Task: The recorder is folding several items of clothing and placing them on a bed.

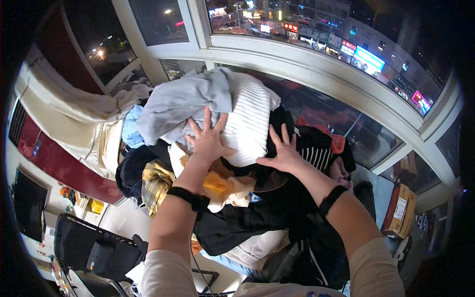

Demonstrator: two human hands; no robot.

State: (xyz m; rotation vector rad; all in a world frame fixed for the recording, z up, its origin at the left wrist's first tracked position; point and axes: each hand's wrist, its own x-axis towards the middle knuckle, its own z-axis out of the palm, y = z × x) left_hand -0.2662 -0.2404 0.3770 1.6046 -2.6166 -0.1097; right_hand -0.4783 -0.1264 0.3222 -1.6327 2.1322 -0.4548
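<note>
My left hand (209, 141) is spread flat with its fingers apart, its tips at the lower edge of a light grey garment (182, 100). Its thumb reaches onto a white ribbed knit garment (248, 122). Fingers apart as well, my right hand (284, 152) lies over black clothing at the right edge of the white knit. Both garments sit on top of a large heap of clothes. Below the left hand are a yellow plaid cloth (157, 182) and a cream and orange cloth (226, 187). Black clothing (245, 226) fills the near side of the heap.
Behind the heap runs a white window frame (297, 59), with a lit street outside at night. A cream curtain (70, 115) hangs at the left. A black chair (100, 248) stands at lower left. A cardboard box (399, 211) is at the right.
</note>
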